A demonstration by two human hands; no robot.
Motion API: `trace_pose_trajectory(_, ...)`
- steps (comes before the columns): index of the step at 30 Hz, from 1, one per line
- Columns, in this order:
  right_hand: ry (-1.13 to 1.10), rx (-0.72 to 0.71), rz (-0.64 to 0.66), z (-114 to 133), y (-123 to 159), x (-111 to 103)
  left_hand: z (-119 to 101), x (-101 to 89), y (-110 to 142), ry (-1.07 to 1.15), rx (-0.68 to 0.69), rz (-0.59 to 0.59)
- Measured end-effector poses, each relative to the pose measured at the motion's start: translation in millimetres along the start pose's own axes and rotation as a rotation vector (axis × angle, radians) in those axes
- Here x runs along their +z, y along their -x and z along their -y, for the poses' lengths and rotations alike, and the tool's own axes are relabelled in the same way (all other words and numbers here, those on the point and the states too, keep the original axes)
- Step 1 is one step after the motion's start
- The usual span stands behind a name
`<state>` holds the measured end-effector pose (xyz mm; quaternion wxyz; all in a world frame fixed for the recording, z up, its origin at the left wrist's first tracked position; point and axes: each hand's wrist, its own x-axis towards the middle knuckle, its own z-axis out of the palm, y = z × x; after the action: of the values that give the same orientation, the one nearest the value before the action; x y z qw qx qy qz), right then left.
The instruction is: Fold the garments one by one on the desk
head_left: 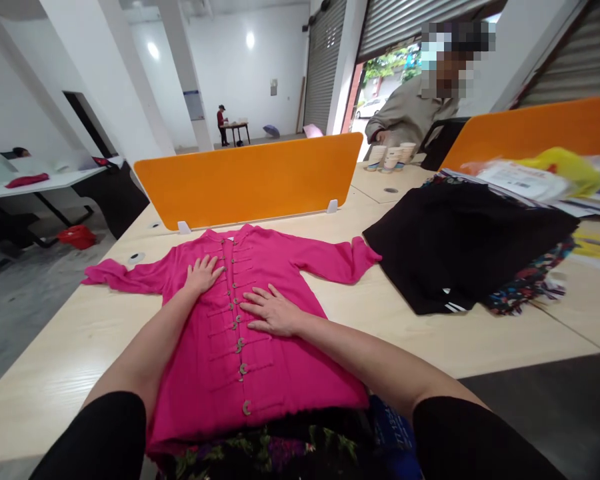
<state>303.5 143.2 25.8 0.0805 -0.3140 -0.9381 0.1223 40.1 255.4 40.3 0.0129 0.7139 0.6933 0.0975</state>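
A bright pink button-front shirt [285, 373] lies spread face up on the light wooden table [105, 353], its collar at the far side and its sleeves stretched out to both sides. My left hand [203, 275] rests flat on the upper left of the shirt's front, fingers spread. Lower down and to the right, my right hand [271, 311] lies open on the cloth beside the row of buttons. Neither hand grips the fabric. The shirt's lower hem reaches the near table edge, close to my body.
Dark folded clothes [470, 240] are piled on the right, touching the pink right cuff. An orange divider [250, 180] stands behind the shirt. Paper cups [393, 159] and plastic packages [525, 180] sit farther back. Across the table is a person [405, 113] in a grey-beige jacket.
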Motion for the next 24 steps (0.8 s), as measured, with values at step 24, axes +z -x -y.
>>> trace_pose_trajectory(24,-0.575,1.295,-1.148,-185.4,91.0,-80.6,-33.0,18.9,125.7,-0.116,0.369,0.069)
